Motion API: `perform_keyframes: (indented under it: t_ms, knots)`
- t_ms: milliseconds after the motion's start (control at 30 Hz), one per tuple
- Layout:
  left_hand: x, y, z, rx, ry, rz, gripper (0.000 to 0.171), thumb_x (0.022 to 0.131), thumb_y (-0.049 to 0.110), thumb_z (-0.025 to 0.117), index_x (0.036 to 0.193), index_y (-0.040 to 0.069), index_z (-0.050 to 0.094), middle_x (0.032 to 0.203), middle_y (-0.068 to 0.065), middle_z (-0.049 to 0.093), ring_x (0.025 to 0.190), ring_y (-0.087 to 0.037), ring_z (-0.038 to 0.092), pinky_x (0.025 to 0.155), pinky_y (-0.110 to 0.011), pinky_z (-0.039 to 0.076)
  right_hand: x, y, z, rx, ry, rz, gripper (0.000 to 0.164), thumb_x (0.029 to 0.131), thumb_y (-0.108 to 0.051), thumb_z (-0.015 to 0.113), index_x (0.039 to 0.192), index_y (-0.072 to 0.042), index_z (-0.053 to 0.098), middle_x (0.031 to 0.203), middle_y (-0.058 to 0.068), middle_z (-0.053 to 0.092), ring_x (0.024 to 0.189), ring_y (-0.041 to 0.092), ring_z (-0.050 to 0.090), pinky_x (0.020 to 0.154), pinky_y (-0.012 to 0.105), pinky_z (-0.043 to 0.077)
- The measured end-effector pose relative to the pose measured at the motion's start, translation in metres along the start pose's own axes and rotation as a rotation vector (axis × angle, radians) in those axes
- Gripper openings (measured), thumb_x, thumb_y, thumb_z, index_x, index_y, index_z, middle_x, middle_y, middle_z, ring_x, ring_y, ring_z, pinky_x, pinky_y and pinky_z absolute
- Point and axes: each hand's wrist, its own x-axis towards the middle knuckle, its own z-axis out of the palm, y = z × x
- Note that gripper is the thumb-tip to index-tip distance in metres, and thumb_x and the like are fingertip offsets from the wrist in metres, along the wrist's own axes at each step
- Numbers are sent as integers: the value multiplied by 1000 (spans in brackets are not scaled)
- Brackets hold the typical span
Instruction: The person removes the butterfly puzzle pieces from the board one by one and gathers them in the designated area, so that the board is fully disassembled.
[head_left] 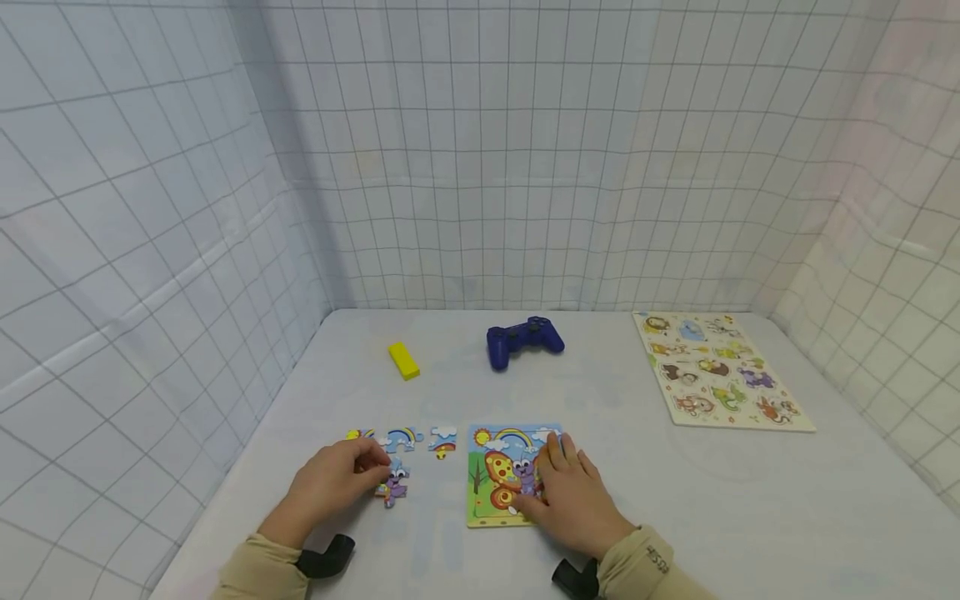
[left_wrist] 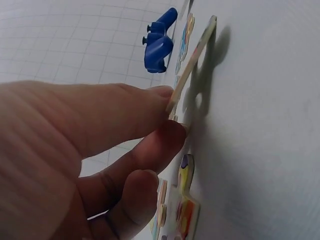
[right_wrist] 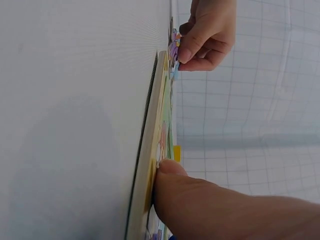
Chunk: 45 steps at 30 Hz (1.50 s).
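My left hand [head_left: 337, 483] pinches a jigsaw piece with a purple character's face [head_left: 395, 483] between thumb and fingers. Seen edge-on in the left wrist view, the piece [left_wrist: 192, 60] is tilted and casts a shadow on the table. Just beyond that hand lie loose pieces: a rainbow piece [head_left: 400, 438], a cloud piece [head_left: 443, 440] and a partly covered sun piece [head_left: 360, 433]. My right hand [head_left: 573, 500] rests with extended fingers on the right side of a butterfly puzzle board [head_left: 480, 510], hiding part of its picture. Its thumb [right_wrist: 175, 192] lies over the board's near edge.
A yellow block [head_left: 404, 361] and a dark blue game controller [head_left: 525, 340] lie farther back on the white table. At the right back is an animal puzzle board [head_left: 723, 375]. Grid-patterned white walls [head_left: 495, 167] enclose the table's back and sides.
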Motion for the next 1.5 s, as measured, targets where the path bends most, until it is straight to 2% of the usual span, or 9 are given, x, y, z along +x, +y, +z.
perform_keyframes:
  t_ms: [233,500,600,700,800,900,1033,1233,1500]
  knots:
    - [-1,3,0,82,19,11,13,87,26,82,85,31,70,81,14,65,74,-7,56,64,-33,45,-1,0,0,3,3,-3,91,97,-63,59,151,8,42,164,30,25,154,48,18,120,64,20]
    - [0,30,18,135,189,103,11,88,26,82,90,28,72,86,16,63,73,-4,54,60,-26,45,0,1,1,-11,9,-6,90,96,-63,60,150,8,45,163,30,28,154,48,21,120,64,21]
    - [7,56,37,31,110,198,10,91,26,79,97,25,71,87,16,62,72,-2,52,61,-23,44,0,3,0,-6,8,-1,90,95,-62,62,149,8,45,163,30,29,153,47,23,120,64,23]
    - [23,87,56,-100,-62,281,15,94,22,77,106,17,71,92,11,64,77,-4,55,68,-23,48,1,6,-2,-1,19,-1,89,94,-62,64,148,8,48,161,30,32,153,47,26,118,65,26]
    - [42,115,71,-163,-174,301,19,95,19,75,111,10,70,95,5,66,84,-8,59,74,-27,51,4,9,-4,3,34,-9,88,93,-62,66,146,7,50,161,29,35,153,45,27,116,66,28]
    - [53,130,83,-199,-208,268,17,94,17,75,108,10,70,91,4,66,82,-9,60,72,-27,51,6,10,-2,16,29,-17,89,92,-62,66,147,6,50,161,28,35,153,44,27,116,67,29]
    - [52,131,94,-213,-199,249,14,91,18,78,103,12,71,85,6,64,76,-7,56,68,-25,49,6,7,0,10,27,-25,91,92,-64,66,148,6,49,161,27,35,153,43,27,113,67,32]
    - [46,131,101,-122,-130,326,14,92,28,78,102,18,73,88,10,64,77,-1,56,68,-24,46,2,4,-1,45,49,-21,93,90,-61,70,149,7,47,161,28,35,153,44,26,112,69,32]
    - [45,131,108,-88,-89,295,10,92,35,77,99,28,74,86,16,63,70,1,53,60,-24,44,5,31,-18,147,-51,21,113,80,-65,78,159,1,30,170,20,15,157,47,0,117,73,16]
